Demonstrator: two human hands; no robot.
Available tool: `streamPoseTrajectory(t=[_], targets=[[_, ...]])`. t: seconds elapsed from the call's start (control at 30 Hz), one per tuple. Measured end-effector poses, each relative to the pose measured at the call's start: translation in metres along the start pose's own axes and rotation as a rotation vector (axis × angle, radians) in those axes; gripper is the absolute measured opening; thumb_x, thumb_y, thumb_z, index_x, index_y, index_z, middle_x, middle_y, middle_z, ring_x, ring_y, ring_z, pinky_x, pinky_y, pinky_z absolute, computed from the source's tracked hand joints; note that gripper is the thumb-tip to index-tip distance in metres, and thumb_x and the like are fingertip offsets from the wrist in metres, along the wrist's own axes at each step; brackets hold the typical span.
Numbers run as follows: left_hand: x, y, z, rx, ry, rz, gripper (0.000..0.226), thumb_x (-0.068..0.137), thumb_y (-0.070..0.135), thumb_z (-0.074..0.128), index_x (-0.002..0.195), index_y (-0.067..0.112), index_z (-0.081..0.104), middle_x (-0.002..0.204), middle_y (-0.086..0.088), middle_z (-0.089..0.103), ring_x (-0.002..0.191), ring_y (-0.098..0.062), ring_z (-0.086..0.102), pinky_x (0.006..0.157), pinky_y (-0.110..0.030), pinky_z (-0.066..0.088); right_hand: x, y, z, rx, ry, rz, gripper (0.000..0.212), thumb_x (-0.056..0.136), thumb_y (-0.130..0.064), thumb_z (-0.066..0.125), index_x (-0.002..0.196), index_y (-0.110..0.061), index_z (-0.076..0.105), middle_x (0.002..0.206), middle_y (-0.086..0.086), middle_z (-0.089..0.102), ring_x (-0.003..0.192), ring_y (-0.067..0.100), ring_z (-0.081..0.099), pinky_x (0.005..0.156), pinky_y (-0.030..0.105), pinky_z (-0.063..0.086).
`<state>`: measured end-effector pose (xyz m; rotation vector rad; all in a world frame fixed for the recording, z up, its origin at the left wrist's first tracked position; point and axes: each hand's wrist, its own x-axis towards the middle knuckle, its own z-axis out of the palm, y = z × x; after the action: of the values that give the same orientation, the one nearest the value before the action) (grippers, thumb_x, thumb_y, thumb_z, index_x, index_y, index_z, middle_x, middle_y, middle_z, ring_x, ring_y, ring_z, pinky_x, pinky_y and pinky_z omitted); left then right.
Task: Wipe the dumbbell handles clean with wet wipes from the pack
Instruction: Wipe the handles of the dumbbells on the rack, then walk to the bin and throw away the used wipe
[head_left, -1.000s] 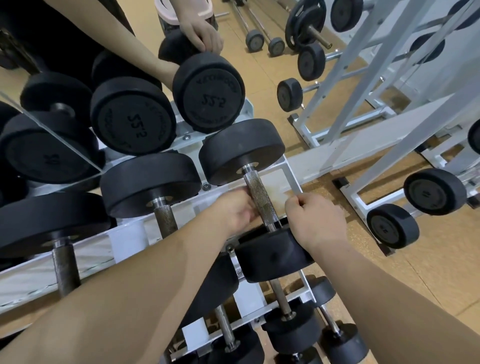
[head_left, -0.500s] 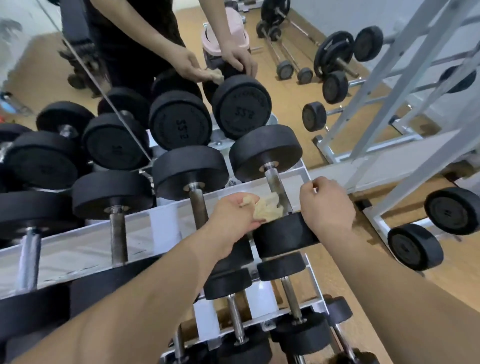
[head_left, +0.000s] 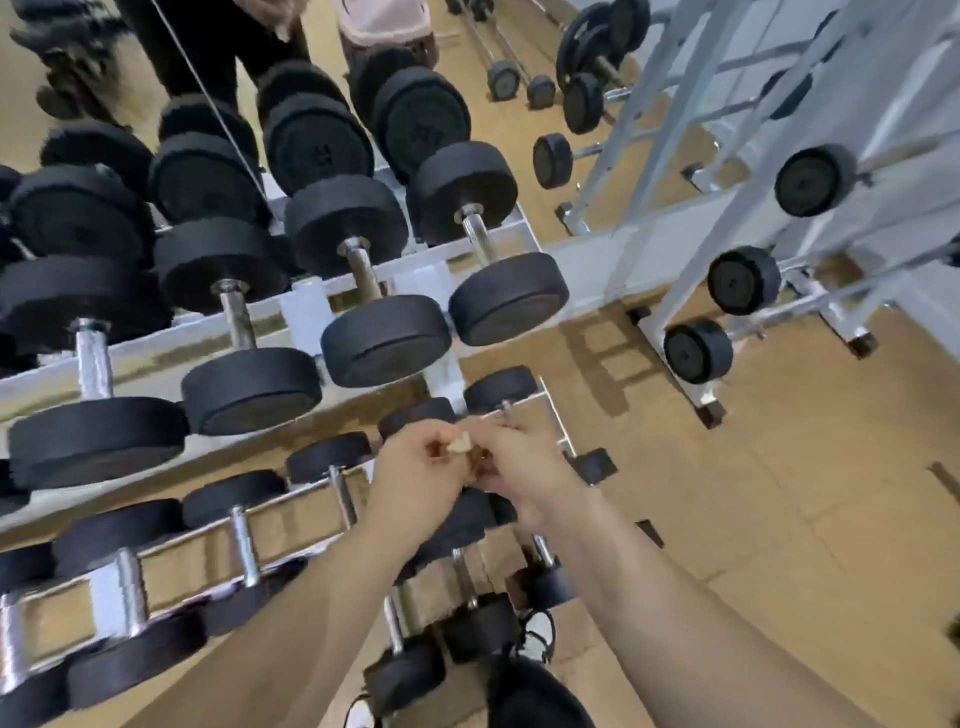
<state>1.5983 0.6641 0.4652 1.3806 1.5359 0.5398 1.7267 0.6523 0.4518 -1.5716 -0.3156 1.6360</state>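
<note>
One wipe (head_left: 460, 446), left hand (head_left: 415, 480), right hand (head_left: 527, 467)

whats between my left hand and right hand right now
A small crumpled wipe, pinched by the left hand, with the right hand against it; head view.

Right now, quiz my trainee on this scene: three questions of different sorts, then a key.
1. True or false: the wet wipe lies on the floor.
2. Where do the left hand and right hand meet? A. At the top tier. B. In front of the lower tier of the dumbbell rack. C. Over a barbell.
3. Fill in: the dumbbell heads are ___ in colour.
Key: 1 false, it sits between the two hands; 2 B; 3 black.
</note>
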Motion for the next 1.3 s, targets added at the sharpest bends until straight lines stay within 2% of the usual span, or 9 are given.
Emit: streamPoseTrajectory(t=[0.1,0.23,0.33,0.47,0.6,0.7,0.8,0.97,1.3], targets=[[-0.037,-0.023,0.013,0.138,-0.228,0.057,0.030,0.075,0.005,0.061,0.079,0.029,0.079,0.076,0.010,0.076,0.074,-0.007,0.071,0.072,-0.033,0.061,-0.037,0.061,-0.016,0.173,0.092,0.084,0.029,0.094,-0.011,0.070,0.119,0.005,0.071,0.116,0.028,0.073,0.094,0.030,0.070,0.080,0.040,0.063],[-0.082,-0.045,0.013,0.008,-0.457,-0.040,0.039,0.079,0.015,0.073,0.115,0.029,0.070,0.099,0.006,0.077,0.088,-0.006,0.070,0.077,-0.019,0.054,-0.090,0.124,-0.030,0.261,0.207,0.087,0.030,0.087,-0.004,0.065,0.115,-0.002,0.075,0.090,0.005,0.078,0.071,0.017,0.065,0.077,0.034,0.056],[-0.120,-0.071,0.002,0.098,-0.573,0.046,0.029,0.084,0.009,0.071,0.108,0.024,0.068,0.094,0.009,0.073,0.087,-0.003,0.067,0.073,-0.014,0.050,-0.127,0.174,-0.025,0.349,0.351,0.117,0.028,0.091,-0.001,0.067,0.118,0.006,0.071,0.075,0.007,0.073,0.060,0.016,0.066,0.056,0.029,0.057],[-0.155,-0.104,0.006,0.239,-0.707,0.105,0.014,0.088,0.014,0.072,0.096,0.025,0.075,0.092,0.005,0.076,0.090,-0.009,0.071,0.085,-0.031,0.058,-0.168,0.219,-0.027,0.431,0.474,0.105,0.036,0.088,-0.017,0.081,0.118,0.001,0.070,0.100,0.017,0.079,0.084,0.026,0.079,0.073,0.038,0.065],[-0.200,-0.108,0.041,0.239,-0.779,0.162,0.008,0.086,0.017,0.077,0.091,0.020,0.073,0.082,-0.002,0.075,0.077,-0.018,0.072,0.068,-0.031,0.061,-0.225,0.257,-0.068,0.516,0.390,0.120,0.038,0.089,-0.019,0.076,0.123,-0.004,0.070,0.103,0.013,0.077,0.089,0.024,0.077,0.094,0.043,0.061],[-0.245,-0.099,0.093,0.300,-0.856,0.213,0.006,0.088,0.011,0.073,0.091,0.016,0.072,0.084,0.002,0.071,0.080,-0.015,0.067,0.062,-0.015,0.049,-0.258,0.294,-0.119,0.550,0.494,0.143,0.040,0.087,-0.010,0.073,0.126,-0.001,0.068,0.102,0.014,0.074,0.081,0.022,0.075,0.079,0.034,0.063],[-0.297,-0.094,0.146,0.383,-1.024,0.241,0.016,0.091,0.015,0.069,0.094,0.030,0.072,0.094,0.007,0.072,0.094,-0.013,0.067,0.083,-0.026,0.055,-0.288,0.326,-0.169,0.554,0.691,0.161,0.040,0.075,-0.014,0.081,0.113,-0.004,0.076,0.090,0.011,0.072,0.065,0.018,0.067,0.060,0.031,0.058],[-0.380,-0.091,0.248,0.516,-1.167,0.239,0.021,0.094,0.020,0.063,0.113,0.028,0.067,0.107,0.012,0.067,0.095,-0.005,0.060,0.065,-0.016,0.044,-0.346,0.386,-0.287,0.616,0.954,0.153,0.021,0.081,-0.011,0.081,0.100,-0.002,0.076,0.081,0.017,0.076,0.063,0.025,0.064,0.058,0.034,0.052],[-0.493,-0.112,0.503,0.860,-1.290,0.428,0.045,0.095,0.017,0.051,0.140,0.022,0.052,0.143,-0.004,0.055,0.129,-0.025,0.053,0.103,-0.028,0.046,-0.388,0.523,-0.540,0.432,1.092,0.302,0.011,0.074,-0.016,0.070,0.078,-0.006,0.068,0.079,0.025,0.070,0.064,0.028,0.060,0.059,0.036,0.048]])
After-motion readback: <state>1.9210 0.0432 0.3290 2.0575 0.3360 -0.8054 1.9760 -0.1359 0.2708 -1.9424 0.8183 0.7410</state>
